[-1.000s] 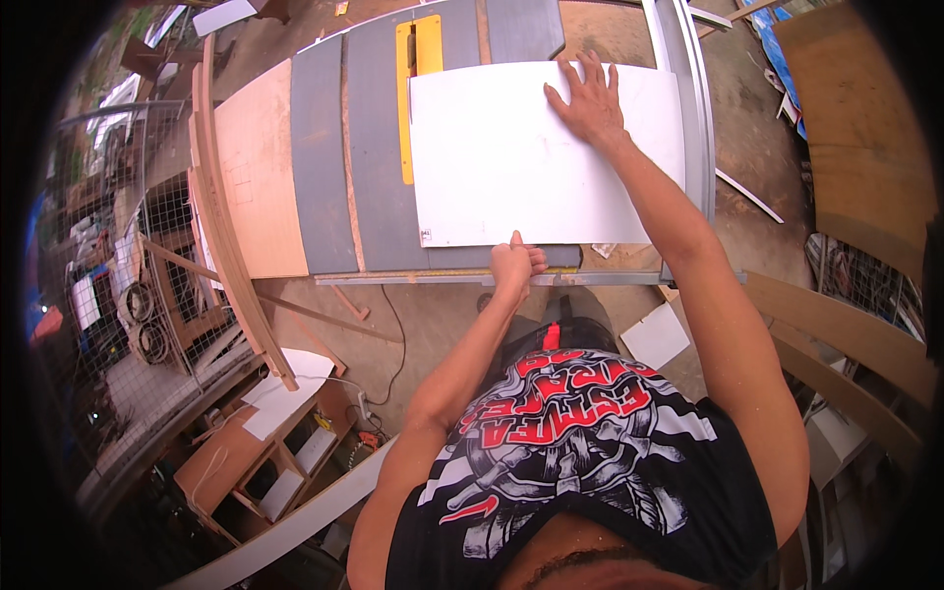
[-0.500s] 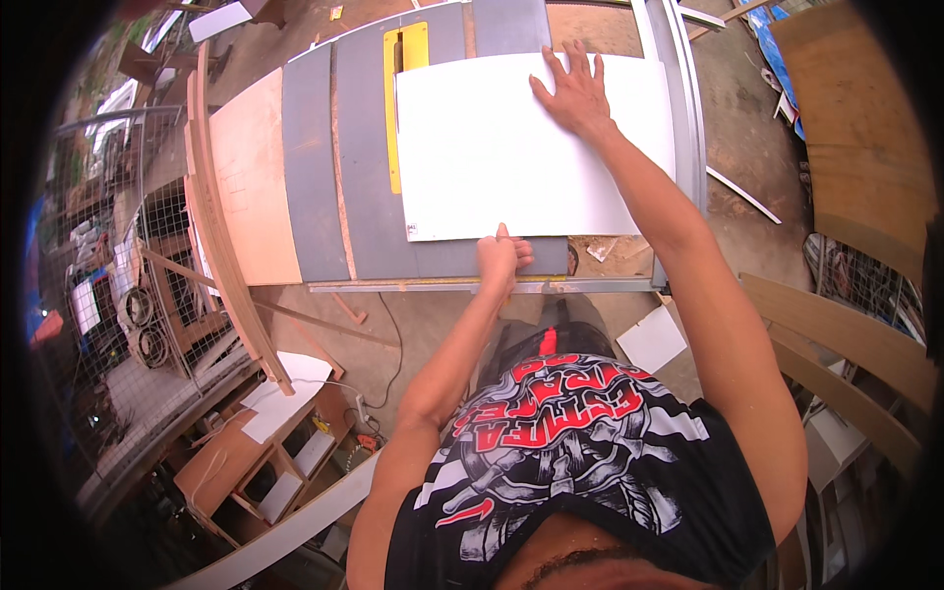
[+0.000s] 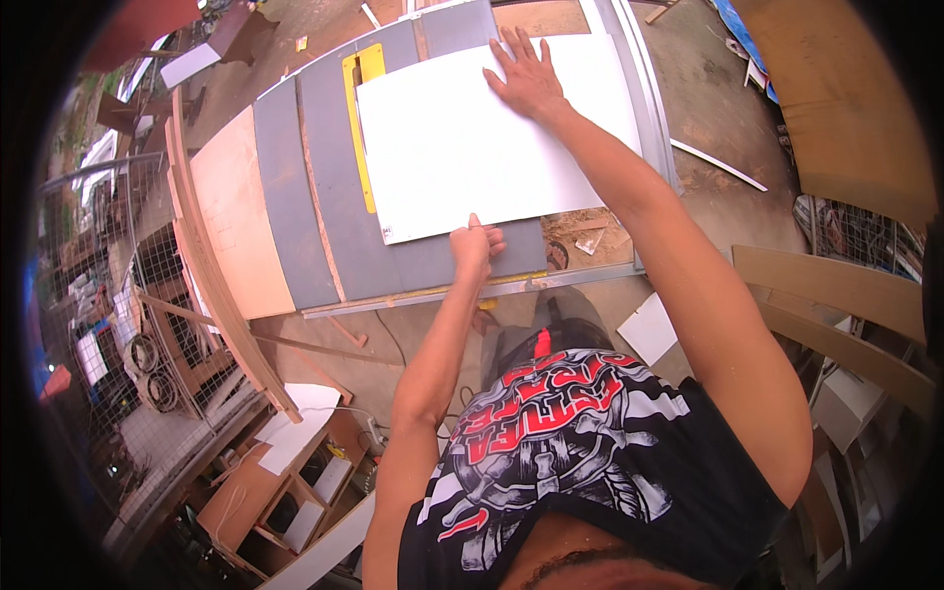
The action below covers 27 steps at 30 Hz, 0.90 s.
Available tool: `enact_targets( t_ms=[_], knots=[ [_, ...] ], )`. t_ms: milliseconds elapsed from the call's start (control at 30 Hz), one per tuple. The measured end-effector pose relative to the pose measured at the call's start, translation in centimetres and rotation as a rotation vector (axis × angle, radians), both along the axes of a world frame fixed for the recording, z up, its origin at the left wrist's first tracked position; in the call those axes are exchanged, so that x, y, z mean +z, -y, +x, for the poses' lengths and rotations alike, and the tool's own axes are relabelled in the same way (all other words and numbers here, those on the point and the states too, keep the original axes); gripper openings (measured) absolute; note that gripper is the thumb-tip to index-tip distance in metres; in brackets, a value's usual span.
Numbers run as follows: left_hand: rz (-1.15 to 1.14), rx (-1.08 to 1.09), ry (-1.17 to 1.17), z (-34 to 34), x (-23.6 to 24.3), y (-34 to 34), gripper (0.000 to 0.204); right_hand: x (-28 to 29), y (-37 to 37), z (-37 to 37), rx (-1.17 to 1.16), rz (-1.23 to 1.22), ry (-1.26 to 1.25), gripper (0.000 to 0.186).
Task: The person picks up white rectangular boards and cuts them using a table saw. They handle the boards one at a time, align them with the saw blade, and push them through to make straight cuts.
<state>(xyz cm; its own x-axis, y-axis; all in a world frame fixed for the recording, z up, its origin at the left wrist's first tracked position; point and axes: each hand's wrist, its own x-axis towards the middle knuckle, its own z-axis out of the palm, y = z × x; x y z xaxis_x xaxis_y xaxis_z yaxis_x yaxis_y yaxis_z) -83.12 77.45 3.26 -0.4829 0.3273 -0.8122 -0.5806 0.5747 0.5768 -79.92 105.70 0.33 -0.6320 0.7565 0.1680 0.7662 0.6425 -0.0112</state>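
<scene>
A white rectangular panel (image 3: 452, 147) lies flat on the grey top (image 3: 329, 147) of a table saw. My left hand (image 3: 476, 248) is closed on the panel's near edge, its thumb on the upper face and the other fingers curled. Farther off, my right hand (image 3: 531, 79) rests flat on the panel with fingers spread, close to the far edge. Along the panel's left side runs a yellow slotted insert (image 3: 369, 192), partly covered by the panel. Whether a blade stands in the slot is hard to make out.
A metal rail (image 3: 624, 69) borders the saw table's right side. Long wooden strips (image 3: 187, 216) stand at its left, beside a wire mesh fence (image 3: 147, 285). A wooden cabinet (image 3: 251, 492) sits at the lower left. Boards (image 3: 826, 285) lean at the right.
The panel has slid a little away from me along the yellow insert, both hands moving with it. The whole view has turned and shifted slightly.
</scene>
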Motion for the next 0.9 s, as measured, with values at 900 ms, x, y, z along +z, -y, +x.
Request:
enact_targets(
  t_ms=[900],
  knots=[
    [0.167,-0.991,-1.596,-0.9,-1.4,-3.0,0.058,2.4,13.1,11.4,0.449,-0.143,0.075,0.111]
  ],
)
